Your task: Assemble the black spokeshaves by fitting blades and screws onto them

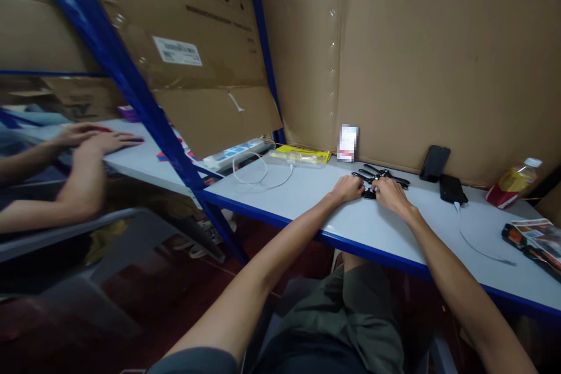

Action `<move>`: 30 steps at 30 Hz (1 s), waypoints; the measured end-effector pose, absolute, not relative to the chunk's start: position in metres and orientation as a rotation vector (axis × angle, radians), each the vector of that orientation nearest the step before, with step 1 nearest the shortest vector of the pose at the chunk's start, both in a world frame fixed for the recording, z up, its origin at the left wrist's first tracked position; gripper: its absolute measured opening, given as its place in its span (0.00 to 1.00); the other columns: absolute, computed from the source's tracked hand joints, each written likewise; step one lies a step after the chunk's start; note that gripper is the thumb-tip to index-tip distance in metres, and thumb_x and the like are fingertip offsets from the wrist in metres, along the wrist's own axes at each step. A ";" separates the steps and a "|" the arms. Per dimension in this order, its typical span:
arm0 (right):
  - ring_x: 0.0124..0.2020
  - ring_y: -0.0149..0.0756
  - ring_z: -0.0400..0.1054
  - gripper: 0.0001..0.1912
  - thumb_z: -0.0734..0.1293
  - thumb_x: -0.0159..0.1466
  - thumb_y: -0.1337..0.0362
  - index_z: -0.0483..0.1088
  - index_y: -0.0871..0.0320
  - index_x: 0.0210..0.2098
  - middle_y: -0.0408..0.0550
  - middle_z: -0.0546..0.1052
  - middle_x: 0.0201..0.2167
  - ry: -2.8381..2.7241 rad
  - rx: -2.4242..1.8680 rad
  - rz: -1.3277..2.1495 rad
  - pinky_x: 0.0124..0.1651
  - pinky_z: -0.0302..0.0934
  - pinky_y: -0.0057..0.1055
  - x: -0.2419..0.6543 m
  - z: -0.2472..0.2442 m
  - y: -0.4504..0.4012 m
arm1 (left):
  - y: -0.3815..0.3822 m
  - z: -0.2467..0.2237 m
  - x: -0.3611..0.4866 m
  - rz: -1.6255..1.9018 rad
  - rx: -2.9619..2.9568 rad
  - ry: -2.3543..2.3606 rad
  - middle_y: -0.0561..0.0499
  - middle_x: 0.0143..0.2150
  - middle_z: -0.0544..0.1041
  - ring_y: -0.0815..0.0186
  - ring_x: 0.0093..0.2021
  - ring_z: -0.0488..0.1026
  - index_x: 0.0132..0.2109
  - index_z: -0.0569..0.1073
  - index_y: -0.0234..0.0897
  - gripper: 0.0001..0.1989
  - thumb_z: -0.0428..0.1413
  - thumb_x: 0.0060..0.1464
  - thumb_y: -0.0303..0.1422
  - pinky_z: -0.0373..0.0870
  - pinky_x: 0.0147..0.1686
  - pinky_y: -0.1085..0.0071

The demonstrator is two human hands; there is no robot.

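Both of my hands are close together over the white tabletop [280, 193]. My left hand [349, 188] is closed, its fingertips at the left end of a small black object [370, 193]. From the other side my right hand [391, 194] pinches at the same object with curled fingers. The fingers cover much of it, so its kind does not show. Just behind my hands lie black-handled tools that look like pliers [383, 174], partly hidden by my right hand.
A lit phone [347, 143] leans on the cardboard wall [407, 58]. Right are a dark phone [435, 163], a black device with a white cable [453, 189], a bottle [513, 184] and packaged tools [532, 245]. Left are a power strip [236, 153], a blue post [131, 87] and another person's hands [105, 139].
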State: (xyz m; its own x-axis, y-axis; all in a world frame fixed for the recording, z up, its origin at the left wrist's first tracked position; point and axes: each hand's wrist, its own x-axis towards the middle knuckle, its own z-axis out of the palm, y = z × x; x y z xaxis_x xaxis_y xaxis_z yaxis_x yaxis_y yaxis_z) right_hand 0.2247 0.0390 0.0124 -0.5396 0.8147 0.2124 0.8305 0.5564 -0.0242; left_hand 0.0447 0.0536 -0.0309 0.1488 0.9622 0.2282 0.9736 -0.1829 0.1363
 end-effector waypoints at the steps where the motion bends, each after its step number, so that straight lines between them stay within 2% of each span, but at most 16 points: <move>1: 0.49 0.43 0.74 0.20 0.61 0.64 0.75 0.78 0.56 0.48 0.53 0.79 0.50 -2.592 -1.387 -0.111 0.45 0.61 0.30 0.225 0.012 0.040 | 0.054 -0.031 0.045 -0.412 -2.349 -1.977 0.42 0.43 0.82 0.54 0.45 0.79 0.38 0.80 0.40 0.15 0.49 0.63 0.36 0.70 0.45 0.65; 6: 0.47 0.43 0.74 0.18 0.64 0.65 0.68 0.77 0.54 0.53 0.52 0.81 0.47 -2.539 -1.391 -0.021 0.44 0.61 0.31 0.223 0.008 0.044 | 0.052 -0.029 0.044 -0.420 -2.363 -1.972 0.42 0.43 0.82 0.53 0.45 0.79 0.38 0.81 0.39 0.15 0.49 0.62 0.36 0.69 0.44 0.64; 11: 0.42 0.43 0.75 0.15 0.66 0.66 0.63 0.78 0.52 0.50 0.50 0.82 0.41 -2.528 -1.424 0.056 0.40 0.60 0.30 0.221 0.006 0.046 | 0.051 -0.028 0.045 -0.426 -2.365 -1.983 0.41 0.43 0.82 0.54 0.46 0.79 0.39 0.81 0.39 0.14 0.50 0.62 0.35 0.69 0.46 0.65; 16: 0.43 0.42 0.75 0.15 0.65 0.67 0.67 0.76 0.53 0.51 0.51 0.82 0.43 -2.504 -1.383 0.027 0.41 0.59 0.30 0.221 0.000 0.048 | 0.050 -0.028 0.045 -0.425 -2.365 -1.981 0.40 0.44 0.82 0.53 0.46 0.79 0.39 0.81 0.39 0.15 0.50 0.62 0.36 0.70 0.45 0.64; 22: 0.42 0.39 0.74 0.15 0.63 0.65 0.72 0.79 0.52 0.43 0.47 0.82 0.41 -2.500 -1.312 0.087 0.39 0.57 0.27 0.219 -0.003 0.051 | 0.049 -0.027 0.046 -0.422 -2.363 -1.988 0.40 0.44 0.82 0.53 0.47 0.79 0.39 0.81 0.39 0.15 0.50 0.63 0.36 0.69 0.46 0.65; 26: 0.38 0.38 0.73 0.09 0.67 0.64 0.68 0.80 0.53 0.39 0.46 0.82 0.37 -2.495 -1.332 0.131 0.37 0.56 0.27 0.216 -0.004 0.051 | 0.049 -0.027 0.046 -0.414 -2.361 -1.984 0.40 0.44 0.82 0.53 0.47 0.79 0.39 0.81 0.39 0.15 0.50 0.62 0.35 0.69 0.45 0.65; 30: 0.39 0.39 0.73 0.08 0.67 0.64 0.67 0.78 0.54 0.41 0.48 0.82 0.39 -2.446 -1.388 0.116 0.35 0.55 0.28 0.214 -0.006 0.052 | 0.050 -0.028 0.045 -0.409 -2.365 -1.976 0.41 0.43 0.82 0.54 0.46 0.79 0.39 0.81 0.39 0.15 0.49 0.62 0.35 0.69 0.45 0.65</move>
State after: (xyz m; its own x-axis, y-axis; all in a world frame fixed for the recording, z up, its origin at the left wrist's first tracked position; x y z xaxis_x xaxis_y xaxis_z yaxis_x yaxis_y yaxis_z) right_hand 0.2141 0.0518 -0.0061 -0.4736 0.8477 0.2391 0.8213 0.5231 -0.2278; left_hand 0.0450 0.0497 -0.0277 0.1576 0.9624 0.2213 0.9711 -0.1917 0.1423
